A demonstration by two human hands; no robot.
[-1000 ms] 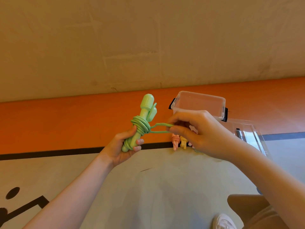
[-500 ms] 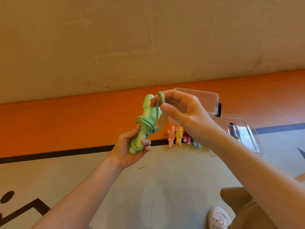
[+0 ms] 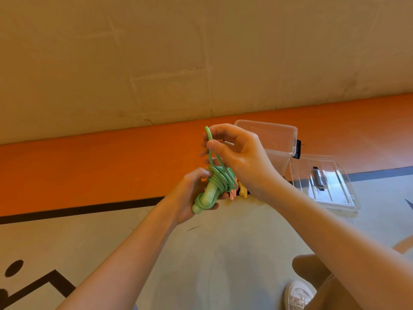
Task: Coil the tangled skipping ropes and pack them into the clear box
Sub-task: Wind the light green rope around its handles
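Above the grey floor [image 3: 201,253], near its far edge where a black line meets the orange band [image 3: 89,166], the left hand [image 3: 190,195] curls round the lower end of the green skipping rope [image 3: 212,189], whose cord is wound in a thick bundle about its handles. Just above it, the right hand [image 3: 237,157] pinches a loose loop of the same cord between thumb and fingers; that hand hides the handle tops. Behind the hands, only slivers of a pink rope [image 3: 232,194] and a yellow rope [image 3: 243,191] show on the floor, too covered to tell how they lie. Beyond them, the clear box [image 3: 279,139] stands open against the orange band, its left part hidden by the right hand, with its lid [image 3: 330,186] lying flat beside it to the right. At the bottom edge a white shoe [image 3: 297,294] is cut off.
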